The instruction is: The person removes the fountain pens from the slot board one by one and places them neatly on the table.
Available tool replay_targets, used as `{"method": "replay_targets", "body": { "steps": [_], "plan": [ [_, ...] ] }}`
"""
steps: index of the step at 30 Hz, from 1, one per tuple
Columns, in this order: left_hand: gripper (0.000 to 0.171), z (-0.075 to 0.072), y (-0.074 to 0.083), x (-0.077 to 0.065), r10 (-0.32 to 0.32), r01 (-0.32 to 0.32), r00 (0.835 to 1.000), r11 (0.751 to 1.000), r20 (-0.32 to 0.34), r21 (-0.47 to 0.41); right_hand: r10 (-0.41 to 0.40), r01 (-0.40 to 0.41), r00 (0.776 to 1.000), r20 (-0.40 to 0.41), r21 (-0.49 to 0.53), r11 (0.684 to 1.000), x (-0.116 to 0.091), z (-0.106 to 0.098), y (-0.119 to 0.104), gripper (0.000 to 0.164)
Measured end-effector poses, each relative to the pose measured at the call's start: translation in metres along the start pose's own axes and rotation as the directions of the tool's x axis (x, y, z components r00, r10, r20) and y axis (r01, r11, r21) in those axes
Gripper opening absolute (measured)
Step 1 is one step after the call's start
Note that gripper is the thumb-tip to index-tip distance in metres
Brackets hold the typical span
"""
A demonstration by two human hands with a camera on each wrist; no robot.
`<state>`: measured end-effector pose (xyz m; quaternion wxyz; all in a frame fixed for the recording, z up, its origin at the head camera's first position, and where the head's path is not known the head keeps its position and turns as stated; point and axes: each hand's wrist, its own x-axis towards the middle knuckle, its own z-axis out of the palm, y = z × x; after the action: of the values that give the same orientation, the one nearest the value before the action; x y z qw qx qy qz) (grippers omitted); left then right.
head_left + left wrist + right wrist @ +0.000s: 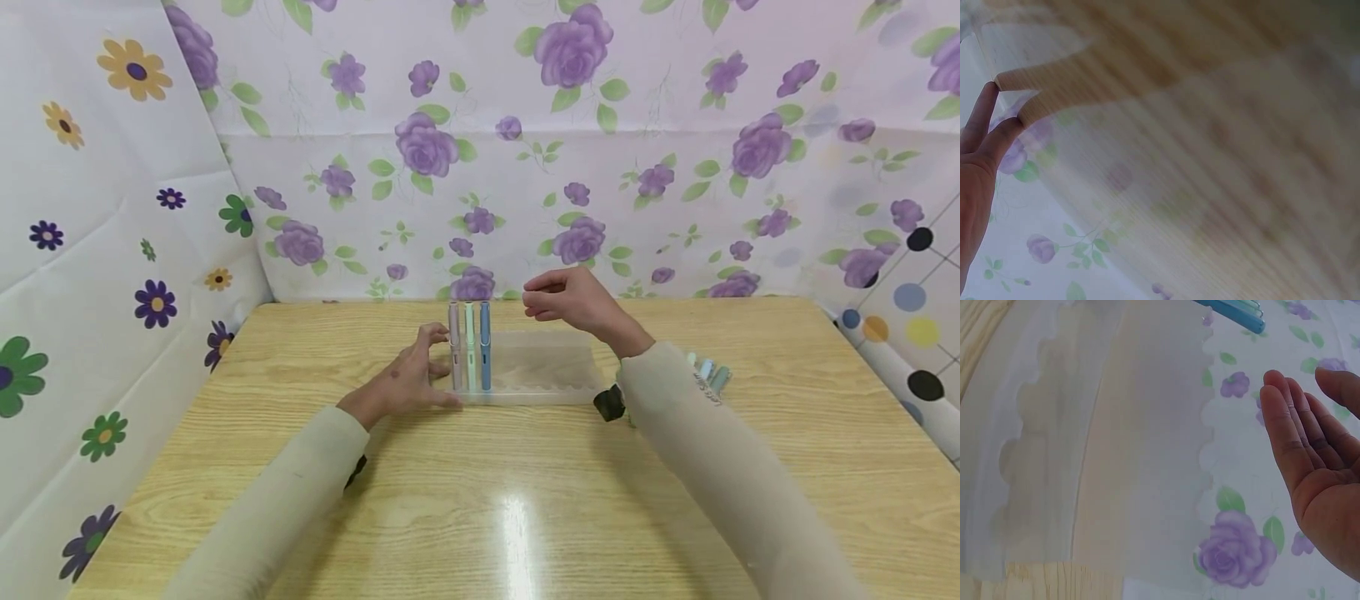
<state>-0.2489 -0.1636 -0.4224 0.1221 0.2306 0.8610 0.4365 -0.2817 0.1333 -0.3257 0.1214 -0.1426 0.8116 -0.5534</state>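
Note:
A clear plastic pen stand (543, 397) with scalloped notches is on the table, also close up in the right wrist view. Three capped pens stand upright at its left end: a mauve pen (454, 350), a pale green pen (471, 350) and a blue pen (485, 350). My left hand (408, 375) is spread around that end, thumb low at the front and fingers behind; its straight fingers (986, 122) touch a glossy surface in the left wrist view. Over the stand's right half hovers my right hand (573, 298), holding nothing, its fingers (1282, 419) nearly straight.
Several more pens (707, 371) lie on the wooden table (420, 500) to the right, partly hidden by my right sleeve (690, 408). Behind the table hangs a flowered cloth (480, 167). Another flowered cloth (97, 267) runs along the left side.

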Motion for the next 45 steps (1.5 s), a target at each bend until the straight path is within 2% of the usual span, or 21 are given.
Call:
{"method": "replay_targets", "body": {
  "steps": [5, 12, 18, 26, 32, 38, 45],
  "plan": [
    [0.102, 0.000, 0.000, 0.000, 0.003, -0.003, 1.000, 1.000, -0.002, 0.019, -0.006, 0.006, 1.000, 0.014, 0.009, 1.000, 0.005, 0.010, -0.001, 0.033],
    [0.102, 0.000, 0.000, 0.001, -0.004, 0.004, 1.000, 1.000, -0.002, -0.001, -0.022, 0.022, 1.000, 0.018, 0.004, 1.000, 0.012, 0.024, 0.000, 0.033],
    [0.101, -0.001, 0.001, 0.001, -0.018, 0.018, 1.000, 1.000, -0.016, 0.003, -0.017, 0.017, 1.000, -0.004, -0.033, 0.999, 0.017, 0.036, -0.002, 0.032],
    [0.101, -0.001, 0.001, 0.001, -0.015, 0.015, 1.000, 1.000, -0.004, -0.009, -0.030, 0.029, 1.000, -0.005, -0.130, 0.991, 0.022, 0.050, -0.003, 0.034],
    [0.102, 0.000, 0.000, 0.001, -0.016, 0.016, 1.000, 1.000, -0.002, 0.006, -0.031, 0.029, 1.000, -0.006, -0.174, 0.984, 0.025, 0.056, -0.004, 0.037],
    [0.103, 0.000, 0.001, 0.001, -0.017, 0.017, 1.000, 1.000, 0.004, -0.006, -0.005, 0.004, 1.000, -0.009, -0.161, 0.987, 0.026, 0.061, -0.004, 0.037],
    [0.103, -0.002, 0.000, 0.001, -0.009, 0.009, 1.000, 1.000, 0.009, -0.012, -0.046, 0.042, 0.999, -0.022, -0.171, 0.984, 0.025, 0.059, -0.003, 0.033]
  ]
}}
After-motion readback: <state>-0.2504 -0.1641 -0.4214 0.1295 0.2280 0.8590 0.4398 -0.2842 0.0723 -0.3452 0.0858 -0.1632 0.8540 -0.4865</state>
